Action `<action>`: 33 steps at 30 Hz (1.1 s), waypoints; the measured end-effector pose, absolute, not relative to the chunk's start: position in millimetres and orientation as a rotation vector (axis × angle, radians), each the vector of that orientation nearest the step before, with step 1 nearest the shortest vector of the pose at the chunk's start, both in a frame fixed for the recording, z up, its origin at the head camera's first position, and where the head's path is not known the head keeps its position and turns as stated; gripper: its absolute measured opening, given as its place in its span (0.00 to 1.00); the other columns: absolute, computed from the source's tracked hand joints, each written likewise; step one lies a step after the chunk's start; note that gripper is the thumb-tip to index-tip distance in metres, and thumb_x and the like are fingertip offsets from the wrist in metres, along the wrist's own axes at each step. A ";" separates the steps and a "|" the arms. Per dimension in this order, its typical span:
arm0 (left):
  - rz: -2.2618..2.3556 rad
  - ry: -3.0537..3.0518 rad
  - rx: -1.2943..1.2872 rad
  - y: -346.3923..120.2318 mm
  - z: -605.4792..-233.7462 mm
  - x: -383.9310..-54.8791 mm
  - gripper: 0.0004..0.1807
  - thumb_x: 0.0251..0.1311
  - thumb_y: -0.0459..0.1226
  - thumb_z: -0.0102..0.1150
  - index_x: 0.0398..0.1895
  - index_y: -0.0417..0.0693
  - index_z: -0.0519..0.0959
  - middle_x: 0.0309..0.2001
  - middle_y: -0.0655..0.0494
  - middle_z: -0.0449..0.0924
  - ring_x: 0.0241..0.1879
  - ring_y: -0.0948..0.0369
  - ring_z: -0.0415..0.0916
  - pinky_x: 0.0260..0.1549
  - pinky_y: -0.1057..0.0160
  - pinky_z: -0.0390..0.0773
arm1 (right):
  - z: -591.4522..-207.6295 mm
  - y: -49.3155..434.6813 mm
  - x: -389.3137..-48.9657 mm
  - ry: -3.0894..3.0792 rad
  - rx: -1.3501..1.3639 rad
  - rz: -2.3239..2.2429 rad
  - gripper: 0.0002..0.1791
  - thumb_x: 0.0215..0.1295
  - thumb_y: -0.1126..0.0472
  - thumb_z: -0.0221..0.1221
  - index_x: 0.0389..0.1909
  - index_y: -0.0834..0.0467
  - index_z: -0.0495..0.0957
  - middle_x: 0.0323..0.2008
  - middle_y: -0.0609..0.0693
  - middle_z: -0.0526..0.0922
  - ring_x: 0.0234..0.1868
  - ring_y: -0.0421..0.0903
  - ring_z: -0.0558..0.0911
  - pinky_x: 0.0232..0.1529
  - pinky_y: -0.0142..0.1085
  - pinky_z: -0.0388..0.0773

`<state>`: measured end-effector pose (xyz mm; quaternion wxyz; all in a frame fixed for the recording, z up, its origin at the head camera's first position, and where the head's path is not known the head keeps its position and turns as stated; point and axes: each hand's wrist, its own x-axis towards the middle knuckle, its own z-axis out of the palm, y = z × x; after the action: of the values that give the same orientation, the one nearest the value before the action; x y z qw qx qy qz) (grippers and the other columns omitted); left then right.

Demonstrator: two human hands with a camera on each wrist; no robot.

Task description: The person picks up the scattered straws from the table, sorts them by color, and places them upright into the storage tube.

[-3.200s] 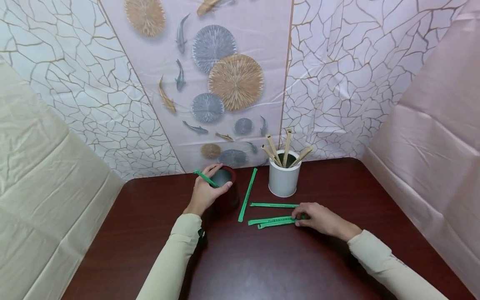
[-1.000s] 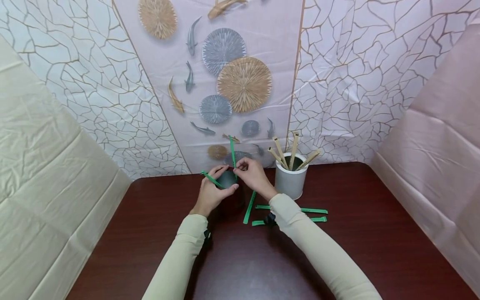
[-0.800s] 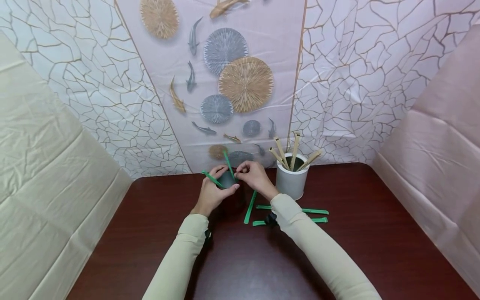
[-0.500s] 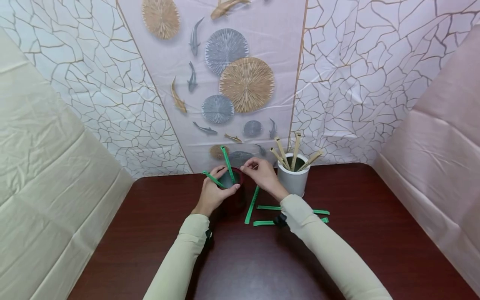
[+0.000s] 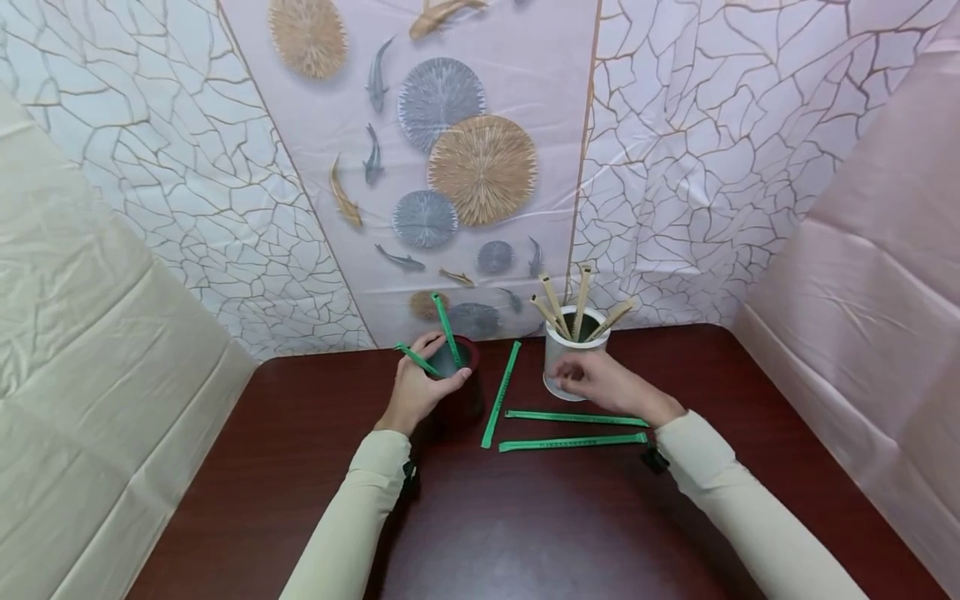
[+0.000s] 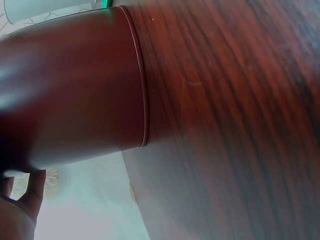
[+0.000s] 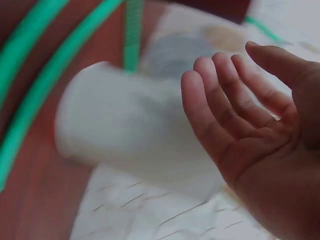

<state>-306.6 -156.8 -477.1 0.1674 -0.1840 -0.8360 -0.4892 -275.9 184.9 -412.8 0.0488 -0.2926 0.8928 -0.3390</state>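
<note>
My left hand (image 5: 411, 393) grips a dark red cylindrical cup (image 5: 467, 400), thumb and fingers round its rim. In the left wrist view the cup (image 6: 75, 85) stands with its base at the table. Two slim green packaged sticks lean in it: one upright stick (image 5: 446, 323) and one tilted stick (image 5: 415, 357) over the hand. My right hand (image 5: 603, 385) holds nothing and overlaps the front of the white cup (image 5: 557, 354). Its fingers are loosely bent in the right wrist view. Below it lie a green stick (image 5: 573, 418) and another green stick (image 5: 562, 443).
A third green stick (image 5: 500, 396) lies slantwise between the two cups. Several beige sticks (image 5: 581, 304) stand in the white cup. The dark red-brown table (image 5: 480, 533) backs onto a patterned curtain (image 5: 480, 275), with pale cloth panels at both sides.
My right hand carried a green stick from the table into the dark red cup, let go, and moved back right to the white cup. My left hand kept its grip on the dark red cup.
</note>
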 end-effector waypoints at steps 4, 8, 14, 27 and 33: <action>-1.399 -2.382 -0.521 -158.2 -476.8 -305.5 0.41 0.58 0.55 0.76 0.73 0.50 0.77 0.74 0.46 0.70 0.71 0.47 0.68 0.58 0.39 0.78 | -448.1 196.5 -275.7 2.805 -0.943 -0.888 0.03 0.72 0.70 0.63 0.42 0.62 0.85 0.38 0.52 0.89 0.41 0.43 0.85 0.42 0.40 0.82; -1.425 -2.371 -0.508 -158.7 -477.3 -305.1 0.41 0.58 0.55 0.77 0.73 0.51 0.77 0.74 0.48 0.70 0.71 0.47 0.69 0.58 0.38 0.78 | -475.2 199.5 -274.3 2.890 -0.958 -0.738 0.02 0.71 0.67 0.66 0.40 0.58 0.85 0.37 0.45 0.88 0.41 0.43 0.86 0.42 0.43 0.83; -1.429 -2.368 -0.526 -157.1 -477.5 -305.8 0.41 0.59 0.54 0.76 0.74 0.50 0.76 0.74 0.46 0.70 0.70 0.46 0.69 0.59 0.39 0.78 | -494.8 197.1 -271.6 3.005 -0.979 -0.519 0.05 0.69 0.62 0.70 0.39 0.49 0.85 0.39 0.41 0.84 0.42 0.45 0.87 0.38 0.45 0.84; -1.448 -2.356 -0.527 -154.8 -477.1 -304.1 0.40 0.59 0.53 0.77 0.73 0.51 0.77 0.74 0.47 0.71 0.70 0.47 0.70 0.58 0.39 0.79 | -491.6 199.6 -267.0 3.076 -1.001 -0.525 0.06 0.69 0.66 0.69 0.40 0.51 0.87 0.39 0.42 0.83 0.40 0.44 0.86 0.36 0.42 0.84; -1.453 -2.345 -0.518 -156.2 -477.9 -304.6 0.40 0.58 0.51 0.78 0.73 0.51 0.77 0.73 0.53 0.71 0.70 0.48 0.69 0.59 0.39 0.78 | -472.5 196.5 -264.7 3.114 -1.023 -0.625 0.05 0.69 0.66 0.69 0.43 0.54 0.88 0.41 0.43 0.84 0.41 0.44 0.86 0.38 0.43 0.84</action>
<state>-304.6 -156.2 -477.9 0.1665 -0.1821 -0.8237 -0.5105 -264.7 196.5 -472.5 -0.0977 -0.3051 0.9288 -0.1865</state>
